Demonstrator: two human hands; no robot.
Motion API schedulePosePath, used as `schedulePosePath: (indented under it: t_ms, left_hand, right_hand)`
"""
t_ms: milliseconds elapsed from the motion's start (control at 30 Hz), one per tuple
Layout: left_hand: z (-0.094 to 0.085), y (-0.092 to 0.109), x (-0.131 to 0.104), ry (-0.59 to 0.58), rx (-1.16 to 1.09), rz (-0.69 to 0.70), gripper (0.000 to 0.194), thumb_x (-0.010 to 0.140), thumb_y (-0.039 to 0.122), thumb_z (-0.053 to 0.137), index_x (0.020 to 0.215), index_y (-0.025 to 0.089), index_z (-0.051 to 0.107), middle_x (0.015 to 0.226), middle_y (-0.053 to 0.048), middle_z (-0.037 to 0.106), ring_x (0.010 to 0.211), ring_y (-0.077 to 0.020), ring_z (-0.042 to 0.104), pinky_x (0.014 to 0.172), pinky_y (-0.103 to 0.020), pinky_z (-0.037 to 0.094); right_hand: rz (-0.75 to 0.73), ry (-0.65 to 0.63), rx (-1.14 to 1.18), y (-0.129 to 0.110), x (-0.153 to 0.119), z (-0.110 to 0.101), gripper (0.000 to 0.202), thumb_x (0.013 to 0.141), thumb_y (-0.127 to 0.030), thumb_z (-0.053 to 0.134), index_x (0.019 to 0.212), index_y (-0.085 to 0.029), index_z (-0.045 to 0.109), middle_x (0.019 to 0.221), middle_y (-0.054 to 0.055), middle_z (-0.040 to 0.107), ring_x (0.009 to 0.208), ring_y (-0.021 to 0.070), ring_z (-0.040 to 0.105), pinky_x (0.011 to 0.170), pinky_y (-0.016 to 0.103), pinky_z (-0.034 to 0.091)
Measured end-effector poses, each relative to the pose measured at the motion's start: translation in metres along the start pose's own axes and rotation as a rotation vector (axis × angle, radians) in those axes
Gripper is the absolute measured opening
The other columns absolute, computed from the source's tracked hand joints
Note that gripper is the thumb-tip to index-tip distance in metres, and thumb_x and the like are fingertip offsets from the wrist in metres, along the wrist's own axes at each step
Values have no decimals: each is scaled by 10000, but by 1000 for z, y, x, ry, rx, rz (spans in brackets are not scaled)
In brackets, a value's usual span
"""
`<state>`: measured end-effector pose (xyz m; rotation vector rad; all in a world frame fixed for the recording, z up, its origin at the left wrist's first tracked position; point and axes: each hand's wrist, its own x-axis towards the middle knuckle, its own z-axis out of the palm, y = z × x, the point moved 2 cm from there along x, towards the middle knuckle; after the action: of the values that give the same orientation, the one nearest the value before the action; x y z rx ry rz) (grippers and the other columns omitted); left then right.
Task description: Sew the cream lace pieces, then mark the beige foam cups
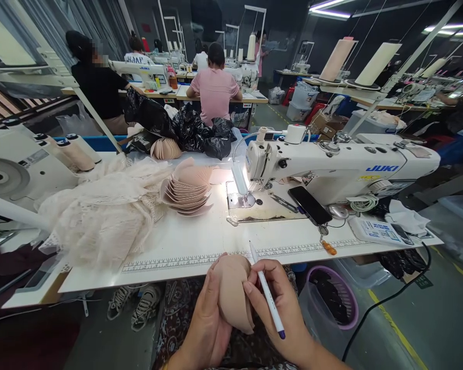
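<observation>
Beige molded bra cups (233,293), nested together, are held over my lap at the table's front edge. My left hand (208,313) is wrapped round their left side. My right hand (275,303) pinches their right edge between thumb and finger, and a white marker pen (268,295) with a purple end rests in the same hand, its tip pointing up and away. On the table beyond lies a fanned stack of similar beige cups (187,192), with a heap of cream lace fabric (108,210) to its left.
A white JUKI sewing machine (339,159) stands at right, its lamp lit. Near it lie tweezers (283,202), a black phone (309,204) and a white packet (380,230). Black plastic bags (193,128) sit at the back. A purple-rimmed basket (351,321) is below right. Other people work ahead.
</observation>
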<state>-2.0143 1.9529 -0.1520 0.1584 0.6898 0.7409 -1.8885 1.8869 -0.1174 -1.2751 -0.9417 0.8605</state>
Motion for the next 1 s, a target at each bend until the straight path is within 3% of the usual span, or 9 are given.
schedulePosePath:
  t_ms: [67,167,233,333,433,500,767,900,1000]
  left_hand:
    - [-2,0,1,-22,-15,-43,734,840,581,832,1468,275,607,1511,-91,639,1499,-324,480,1279,-457,361]
    - [-3,-6,1,-134,-13,-175,636,966,639,639,1456,233,637,1477,-119,664,1487,-332,498,1270,-485,366]
    - [-2,-10,-1,-179,11,-288,675,980,685,567,1416,180,676,1403,-157,709,1473,-353,513,1262,-506,372]
    - [1,-12,-3,-184,47,-390,724,965,716,557,1377,139,702,1340,-173,742,1468,-359,518,1265,-496,368]
    - [6,-7,-5,-224,40,-384,734,961,700,585,1389,112,687,1371,-182,721,1460,-371,525,1267,-497,366]
    - [7,-5,-5,-224,35,-383,711,947,660,647,1393,108,681,1380,-182,716,1458,-370,527,1269,-489,364]
    - [-6,-3,0,-192,22,-334,756,930,681,658,1449,131,637,1360,-189,724,1448,-392,533,1282,-537,322]
    - [-5,3,-3,-224,30,-349,719,964,652,626,1466,136,624,1417,-185,691,1476,-387,500,1296,-523,294]
    - [-3,4,-5,-237,30,-383,705,949,627,667,1429,110,653,1405,-206,693,1487,-398,481,1301,-517,281]
  right_hand:
    - [-47,50,-41,4,0,-5,169,1057,-406,625,1171,-304,552,975,-14,604,781,136,602,705,244,533]
    - [-52,105,-79,9,1,-11,264,1095,-449,532,1335,-338,530,1290,41,619,1124,194,616,1009,330,514]
    - [-12,9,-79,10,2,-10,344,1107,-472,485,1430,-354,496,1471,59,555,1318,232,553,1153,399,437]
    - [2,-107,-55,8,2,-8,405,1099,-491,491,1483,-361,475,1559,61,509,1461,258,457,1246,442,347]
    - [0,-78,-37,6,3,-10,406,1090,-481,520,1476,-365,478,1558,56,521,1439,250,488,1233,427,369]
    - [-6,-136,-71,5,4,-10,413,1070,-464,569,1461,-348,500,1539,68,540,1405,257,521,1212,424,394]
    - [-78,-180,-83,-7,15,-17,294,1084,-448,545,1349,-328,594,1360,62,656,1289,249,605,1138,415,459]
    - [-70,-114,-15,-11,21,-18,312,1099,-465,507,1370,-328,579,1402,68,646,1267,248,631,1101,414,498]
    - [-93,-226,-65,-13,22,-15,324,1086,-491,523,1311,-292,643,1318,83,690,1259,271,632,1112,444,488]
